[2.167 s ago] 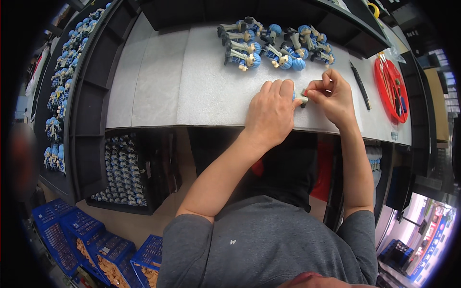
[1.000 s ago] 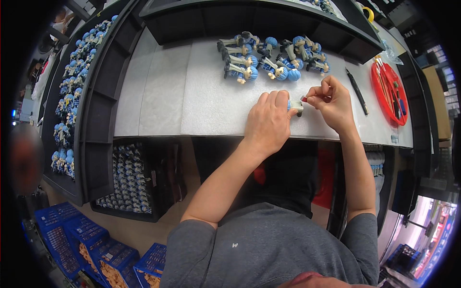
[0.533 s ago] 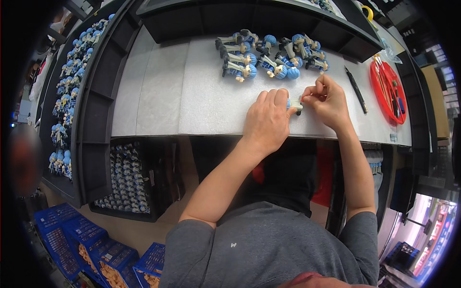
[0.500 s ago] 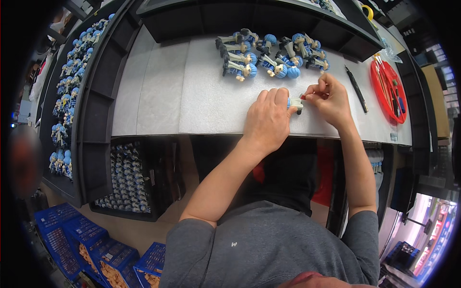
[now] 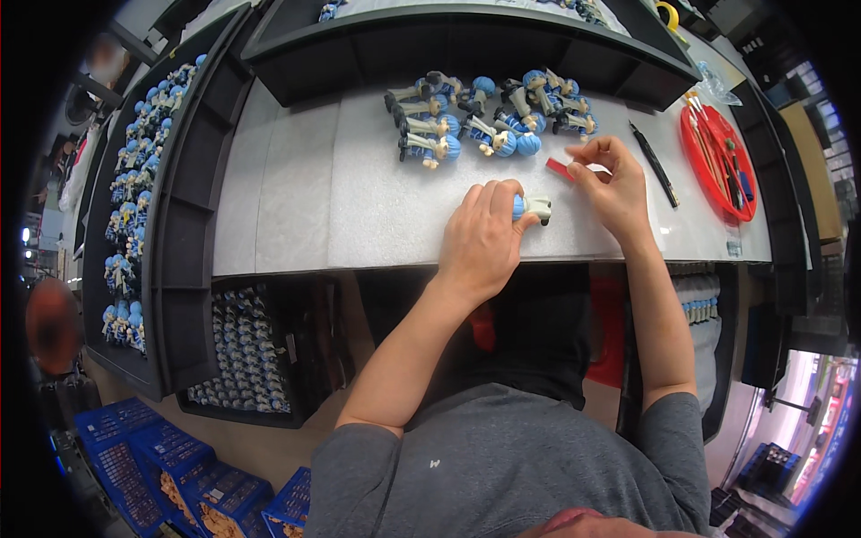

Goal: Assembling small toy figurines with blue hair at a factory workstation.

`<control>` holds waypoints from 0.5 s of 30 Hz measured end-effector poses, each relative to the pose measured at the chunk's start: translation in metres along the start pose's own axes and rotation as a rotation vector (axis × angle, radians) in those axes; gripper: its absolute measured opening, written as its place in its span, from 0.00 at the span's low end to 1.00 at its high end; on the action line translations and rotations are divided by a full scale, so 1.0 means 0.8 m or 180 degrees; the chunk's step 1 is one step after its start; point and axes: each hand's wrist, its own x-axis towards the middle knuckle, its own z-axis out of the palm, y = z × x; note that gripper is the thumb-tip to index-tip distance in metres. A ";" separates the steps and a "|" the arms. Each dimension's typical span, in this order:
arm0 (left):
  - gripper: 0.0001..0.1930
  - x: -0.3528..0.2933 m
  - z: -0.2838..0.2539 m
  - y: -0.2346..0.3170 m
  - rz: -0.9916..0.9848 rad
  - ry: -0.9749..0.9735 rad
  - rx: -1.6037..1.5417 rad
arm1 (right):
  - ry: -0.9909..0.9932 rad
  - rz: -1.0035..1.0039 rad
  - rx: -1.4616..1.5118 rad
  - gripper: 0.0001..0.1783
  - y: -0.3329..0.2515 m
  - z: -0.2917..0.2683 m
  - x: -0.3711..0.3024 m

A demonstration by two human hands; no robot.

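Held in my left hand (image 5: 481,240) is a small figurine (image 5: 537,207) with blue hair, pale trousers and dark shoes; its legs point right and my palm hides part of it. My right hand (image 5: 615,190) pinches a short flat red strip (image 5: 560,169) between thumb and fingers, up and to the right of the figurine and apart from it. Farther back, several similar figurines (image 5: 436,147) in blue and white lie in a loose cluster on a white foam sheet (image 5: 386,211).
A black pen-like tool (image 5: 655,166) and a red oval tray (image 5: 692,143) of brushes lie at right. Black trays line the back (image 5: 466,47) and left (image 5: 184,336), the left one beside rows of figurines (image 5: 126,206). Blue crates (image 5: 184,453) stand low at left.
My right hand has drawn back from the figurine, and more of the red strip shows. My left hand still holds the figurine. The whole view has shifted slightly.
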 end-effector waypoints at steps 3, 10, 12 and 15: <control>0.14 0.000 -0.001 0.003 0.0026 0.0017 -0.0051 | 0.0650 -0.0770 0.0319 0.13 0.010 0.004 -0.009; 0.14 0.002 0.000 0.006 -0.0085 -0.0030 0.0017 | 0.0674 -0.0531 0.1027 0.10 0.027 0.009 -0.028; 0.14 0.003 0.001 0.006 -0.0067 -0.0023 0.0056 | 0.0683 -0.0530 0.1027 0.11 0.029 0.008 -0.027; 0.14 0.004 0.002 0.007 -0.0081 -0.0033 0.0094 | 0.0620 -0.0469 0.1085 0.11 0.029 0.007 -0.028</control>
